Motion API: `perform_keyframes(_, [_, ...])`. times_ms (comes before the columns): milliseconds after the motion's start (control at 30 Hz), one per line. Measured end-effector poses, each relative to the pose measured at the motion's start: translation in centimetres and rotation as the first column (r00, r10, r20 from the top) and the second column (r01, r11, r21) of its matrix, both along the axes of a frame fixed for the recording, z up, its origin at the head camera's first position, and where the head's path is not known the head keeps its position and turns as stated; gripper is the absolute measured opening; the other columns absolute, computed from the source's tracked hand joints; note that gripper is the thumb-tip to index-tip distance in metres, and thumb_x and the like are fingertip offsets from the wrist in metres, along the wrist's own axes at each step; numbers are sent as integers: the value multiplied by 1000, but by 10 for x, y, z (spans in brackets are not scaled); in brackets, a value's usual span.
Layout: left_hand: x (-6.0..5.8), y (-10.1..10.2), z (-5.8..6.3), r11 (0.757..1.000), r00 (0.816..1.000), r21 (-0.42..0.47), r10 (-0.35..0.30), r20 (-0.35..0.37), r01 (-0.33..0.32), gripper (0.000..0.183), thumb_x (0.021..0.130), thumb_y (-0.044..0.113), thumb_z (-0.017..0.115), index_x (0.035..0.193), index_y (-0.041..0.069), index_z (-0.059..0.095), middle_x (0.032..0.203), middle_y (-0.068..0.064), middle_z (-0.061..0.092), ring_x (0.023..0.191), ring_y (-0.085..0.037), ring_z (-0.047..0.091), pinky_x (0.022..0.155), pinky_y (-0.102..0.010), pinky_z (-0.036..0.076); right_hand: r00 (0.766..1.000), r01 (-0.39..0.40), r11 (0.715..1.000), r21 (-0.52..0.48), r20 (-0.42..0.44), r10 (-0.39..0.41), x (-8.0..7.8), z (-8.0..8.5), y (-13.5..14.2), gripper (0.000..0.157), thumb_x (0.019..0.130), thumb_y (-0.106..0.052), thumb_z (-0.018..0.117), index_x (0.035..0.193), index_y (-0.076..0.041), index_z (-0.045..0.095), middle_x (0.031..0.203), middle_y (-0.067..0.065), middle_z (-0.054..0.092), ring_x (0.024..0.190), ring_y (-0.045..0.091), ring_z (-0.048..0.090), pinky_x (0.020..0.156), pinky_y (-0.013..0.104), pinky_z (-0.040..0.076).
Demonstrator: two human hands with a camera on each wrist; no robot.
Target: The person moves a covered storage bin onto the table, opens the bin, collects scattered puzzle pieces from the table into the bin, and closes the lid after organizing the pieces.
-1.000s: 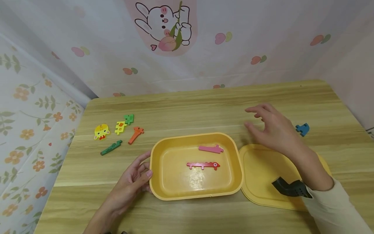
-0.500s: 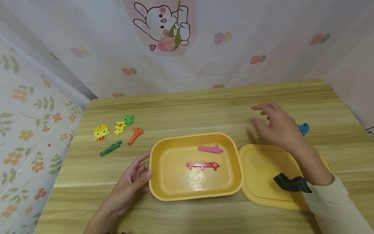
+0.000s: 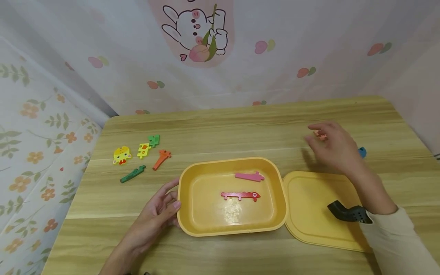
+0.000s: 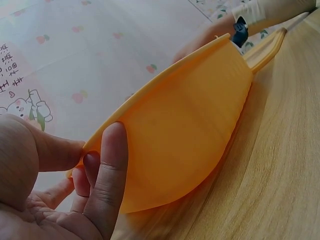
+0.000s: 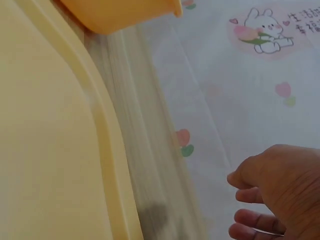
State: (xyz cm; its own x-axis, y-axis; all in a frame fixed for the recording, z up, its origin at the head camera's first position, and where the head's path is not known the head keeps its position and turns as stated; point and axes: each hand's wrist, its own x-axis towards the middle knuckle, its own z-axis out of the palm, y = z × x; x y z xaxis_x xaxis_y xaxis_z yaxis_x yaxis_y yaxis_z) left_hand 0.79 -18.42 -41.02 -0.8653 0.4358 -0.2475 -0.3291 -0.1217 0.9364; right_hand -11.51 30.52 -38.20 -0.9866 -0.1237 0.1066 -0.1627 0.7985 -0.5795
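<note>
My left hand [image 3: 154, 215] grips the left end of a yellow plastic box [image 3: 204, 198]; in the left wrist view the thumb is at the rim [image 4: 150, 87] and a finger lies along the outer wall. Inside lie a pink puzzle piece [image 3: 249, 176] and a red, long puzzle piece [image 3: 240, 195]. My right hand [image 3: 338, 149] hovers beyond the yellow lid [image 3: 306, 206], thumb and fingers apart. An orange-pink puzzle piece [image 3: 321, 135] shows through the gap between them. A blue piece [image 3: 362, 152] is partly hidden behind that hand.
At the table's left lie a yellow animal-face piece [image 3: 122, 155], a yellow piece [image 3: 144, 150], a light green piece [image 3: 154, 141], an orange piece [image 3: 161, 159] and a dark green piece [image 3: 133, 174]. A printed curtain [image 3: 240, 84] hangs behind the table.
My right hand has moved to the right, away from the box. The orange-pink piece now shows, and the blue piece is more covered. My left hand stays on the box.
</note>
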Motion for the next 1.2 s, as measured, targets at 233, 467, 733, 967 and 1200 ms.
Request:
perform_keyframes(233, [0, 1, 0, 1000, 1000, 5, -5, -6, 5, 60, 111, 6, 50, 165, 14, 24, 125, -2, 62, 94, -12, 73, 76, -31, 67, 999, 50, 998, 25, -23, -49, -4, -7, 9, 42, 105, -21, 62, 137, 7, 63, 142, 39, 50, 133, 57, 44, 103, 75, 39])
perform_keyframes(467, [0, 1, -1, 1000, 1000, 16, -10, -9, 11, 61, 111, 6, 49, 166, 14, 23, 126, -2, 62, 94, -12, 73, 77, -31, 67, 998, 57, 997, 60, 20, -59, -7, -14, 12, 48, 105, -19, 62, 142, 9, 57, 144, 43, 46, 131, 61, 44, 100, 78, 41])
perform_keyframes(733, [-1, 0, -2, 1000, 1000, 20, -11, -10, 11, 61, 111, 6, 49, 166, 15, 23, 124, -2, 61, 93, -12, 73, 77, -30, 67, 999, 35, 998, 49, -5, -35, -9, -24, 14, 48, 103, -16, 62, 142, 12, 56, 141, 43, 48, 128, 60, 46, 101, 75, 41])
perform_keyframes(967, [0, 1, -1, 1000, 1000, 13, -7, -7, 7, 61, 111, 6, 49, 166, 15, 23, 123, -1, 62, 92, -11, 72, 76, -29, 67, 999, 31, 997, 72, 5, -31, -7, -31, 12, 45, 104, -18, 62, 140, 9, 59, 144, 40, 45, 126, 57, 45, 101, 72, 40])
perform_keyframes(1200, [0, 1, 0, 1000, 1000, 2, 2, 7, -2, 61, 111, 7, 50, 166, 15, 23, 123, -1, 61, 91, -10, 71, 76, -27, 66, 999, 28, 992, 125, -23, -25, -8, -33, 12, 40, 103, -16, 62, 134, 9, 62, 145, 44, 45, 136, 63, 40, 108, 78, 35])
